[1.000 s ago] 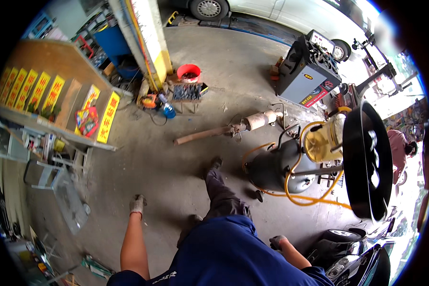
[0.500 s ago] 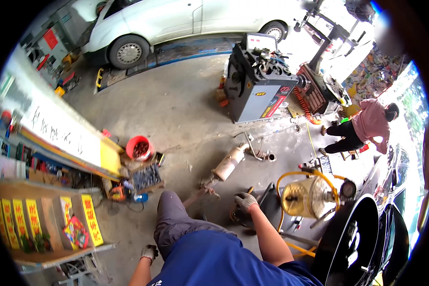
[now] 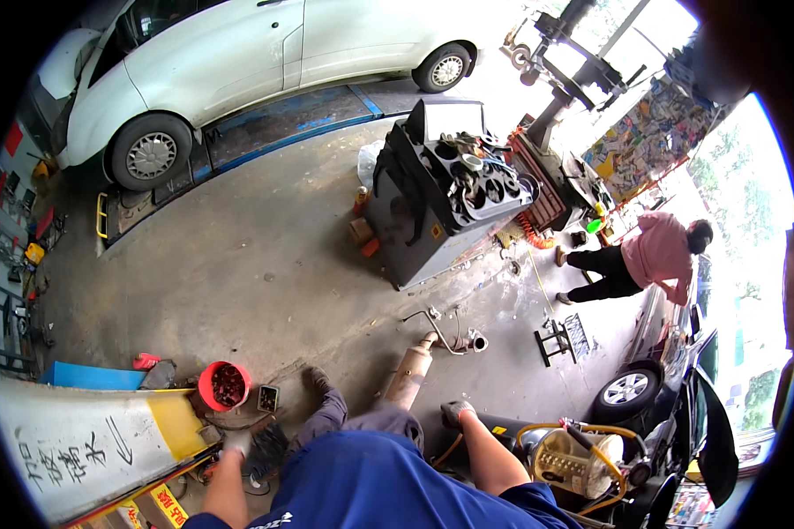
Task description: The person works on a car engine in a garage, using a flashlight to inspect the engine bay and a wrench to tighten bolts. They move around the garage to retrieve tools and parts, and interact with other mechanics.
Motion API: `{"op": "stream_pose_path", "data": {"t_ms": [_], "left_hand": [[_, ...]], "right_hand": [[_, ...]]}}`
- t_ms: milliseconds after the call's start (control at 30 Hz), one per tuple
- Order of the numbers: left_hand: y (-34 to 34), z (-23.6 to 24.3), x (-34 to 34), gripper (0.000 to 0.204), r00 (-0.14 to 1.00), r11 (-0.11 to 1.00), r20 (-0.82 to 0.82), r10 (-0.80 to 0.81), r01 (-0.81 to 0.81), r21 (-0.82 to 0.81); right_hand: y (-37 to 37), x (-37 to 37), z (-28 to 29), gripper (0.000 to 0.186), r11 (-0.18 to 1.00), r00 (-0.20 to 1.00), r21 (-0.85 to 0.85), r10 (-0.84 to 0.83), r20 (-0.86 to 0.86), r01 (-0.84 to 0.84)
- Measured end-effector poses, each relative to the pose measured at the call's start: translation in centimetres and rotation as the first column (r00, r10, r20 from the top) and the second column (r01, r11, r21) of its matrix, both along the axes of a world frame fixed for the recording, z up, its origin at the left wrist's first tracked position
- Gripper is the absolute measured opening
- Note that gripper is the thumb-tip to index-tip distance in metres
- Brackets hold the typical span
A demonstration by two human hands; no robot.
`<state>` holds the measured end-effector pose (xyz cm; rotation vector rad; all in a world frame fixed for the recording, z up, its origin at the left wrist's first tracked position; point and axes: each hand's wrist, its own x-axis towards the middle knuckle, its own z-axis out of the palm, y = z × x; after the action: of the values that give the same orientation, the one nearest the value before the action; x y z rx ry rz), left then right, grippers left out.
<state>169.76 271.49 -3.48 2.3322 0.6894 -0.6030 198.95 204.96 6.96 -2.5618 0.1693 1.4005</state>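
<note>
My left hand [image 3: 235, 441], in a pale glove and smeared by motion, hangs beside the end of a white and yellow panel. A dark ribbed piece [image 3: 266, 451] lies right next to it. My right hand [image 3: 456, 412], in a grey glove, hangs with its fingers loosely apart and nothing visible in it. It is nearest to a tank with a yellow hose [image 3: 582, 460]. Ahead of me on the floor lies an exhaust muffler [image 3: 408, 379] with a bent pipe [image 3: 450, 339] at its far end.
A red bucket of small dark pieces [image 3: 226, 386] stands by the white panel [image 3: 71, 441]. Farther off are a grey wheel balancer [image 3: 450, 203] and a white van [image 3: 229, 70] on a lift platform. A person in pink [image 3: 657, 251] stands at the right, near a dark car [image 3: 657, 361].
I have moved forward and the view has turned. The bucket and panel now sit closer to my left hand, and the van and balancer appear larger. My left hand has swung forward.
</note>
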Motion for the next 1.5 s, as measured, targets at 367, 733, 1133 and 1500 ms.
{"op": "stream_pose_path", "data": {"t_ms": [367,733,1133,1500], "left_hand": [[17.3,16.0,39.9,0.037,0.823,0.887,0.375,0.427,-0.299,-0.352],[33.2,4.6,31.9,0.038,0.881,0.946,-0.441,0.169,-0.271,-0.179],[62.7,2.7,47.7,0.046,0.903,0.980,-0.399,0.161,-0.196,-0.047],[81.8,15.4,62.3,0.034,0.814,0.877,0.336,0.473,-0.470,-0.097]], "right_hand": [[9.4,7.5,-11.2,0.037,0.987,0.956,0.022,-0.147,-0.255,0.158],[51.2,50.8,3.2,0.035,0.913,0.950,0.354,-0.271,0.153,0.203],[78.4,58.6,11.8,0.037,0.895,0.954,0.436,-0.207,0.218,0.094],[99.4,61.5,-0.8,0.036,0.868,0.868,0.087,0.494,-0.055,-0.489]]}}
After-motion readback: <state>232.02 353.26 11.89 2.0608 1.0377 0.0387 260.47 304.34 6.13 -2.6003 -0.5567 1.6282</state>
